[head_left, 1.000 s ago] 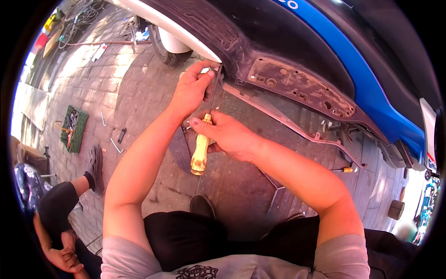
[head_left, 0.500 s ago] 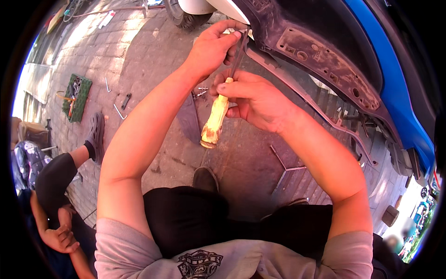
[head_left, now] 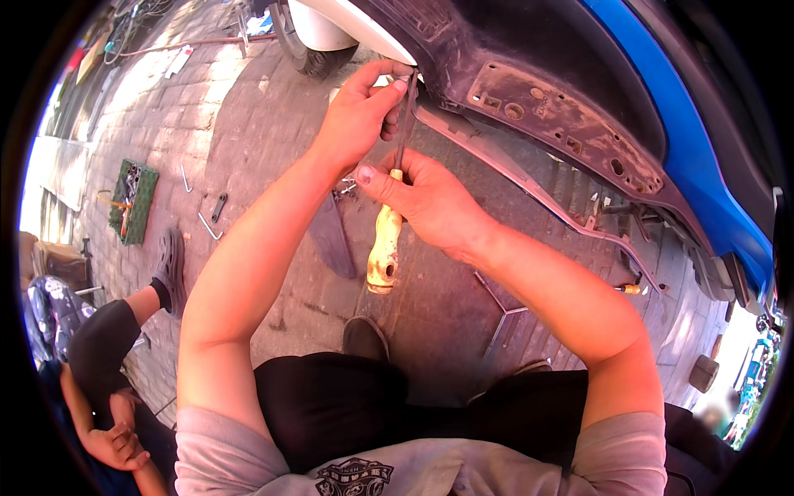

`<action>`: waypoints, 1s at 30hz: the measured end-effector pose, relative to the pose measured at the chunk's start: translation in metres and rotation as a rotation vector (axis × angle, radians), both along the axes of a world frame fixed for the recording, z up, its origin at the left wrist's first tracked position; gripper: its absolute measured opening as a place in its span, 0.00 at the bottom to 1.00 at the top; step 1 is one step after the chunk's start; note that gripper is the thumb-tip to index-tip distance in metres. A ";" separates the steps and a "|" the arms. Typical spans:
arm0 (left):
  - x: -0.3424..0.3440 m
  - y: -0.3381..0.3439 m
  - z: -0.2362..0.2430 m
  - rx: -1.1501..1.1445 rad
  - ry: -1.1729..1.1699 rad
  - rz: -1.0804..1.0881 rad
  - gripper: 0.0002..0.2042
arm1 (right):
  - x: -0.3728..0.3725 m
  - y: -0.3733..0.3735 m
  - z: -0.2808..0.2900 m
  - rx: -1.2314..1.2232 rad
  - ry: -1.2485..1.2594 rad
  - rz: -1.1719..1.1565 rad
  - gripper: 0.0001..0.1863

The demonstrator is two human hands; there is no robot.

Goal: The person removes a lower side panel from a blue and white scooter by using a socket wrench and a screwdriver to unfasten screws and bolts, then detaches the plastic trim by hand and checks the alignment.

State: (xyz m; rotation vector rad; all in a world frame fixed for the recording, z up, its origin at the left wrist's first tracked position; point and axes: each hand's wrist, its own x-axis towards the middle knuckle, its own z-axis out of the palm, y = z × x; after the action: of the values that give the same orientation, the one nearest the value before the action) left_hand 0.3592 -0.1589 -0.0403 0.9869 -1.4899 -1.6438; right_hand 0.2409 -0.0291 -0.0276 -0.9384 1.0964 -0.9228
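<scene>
I am seeing the tip of the screwdriver [head_left: 389, 223] going out of sight behind my left hand [head_left: 360, 116], so I cannot tell what it is touching. The car's dark underside [head_left: 529, 107] is cut off at the top edge. My left hand is pinching the thin metal shaft near its top, fingers pressed together, right against the car's edge. My right hand [head_left: 426, 207] is wrapping around the upper part of the pale wooden handle, just below my left hand. The screwdriver is standing almost straight up and down, its long line running from the handle end near my lap up to the car. Below my hands the ground is brick paving [head_left: 248, 107]. Far off to the left of my hands a green tool tray [head_left: 132, 198] is lying on the bricks, and another person's foot in a dark shoe [head_left: 171, 260] is resting near it.
</scene>
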 end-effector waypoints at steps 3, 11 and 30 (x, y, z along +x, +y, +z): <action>-0.005 0.002 -0.007 0.009 0.052 0.033 0.12 | -0.003 -0.002 0.012 0.163 -0.249 -0.006 0.24; -0.009 0.002 -0.016 -0.089 0.079 0.098 0.13 | -0.017 -0.009 0.012 0.258 -0.520 0.071 0.24; -0.011 0.001 -0.005 -0.068 0.038 0.139 0.09 | -0.012 -0.010 -0.010 -0.147 0.281 -0.085 0.24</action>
State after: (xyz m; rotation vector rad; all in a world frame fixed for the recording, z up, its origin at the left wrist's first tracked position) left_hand 0.3484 -0.1578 -0.0450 0.9937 -1.4103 -1.4961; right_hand 0.2288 -0.0395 -0.0373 -1.1753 1.3274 -0.9706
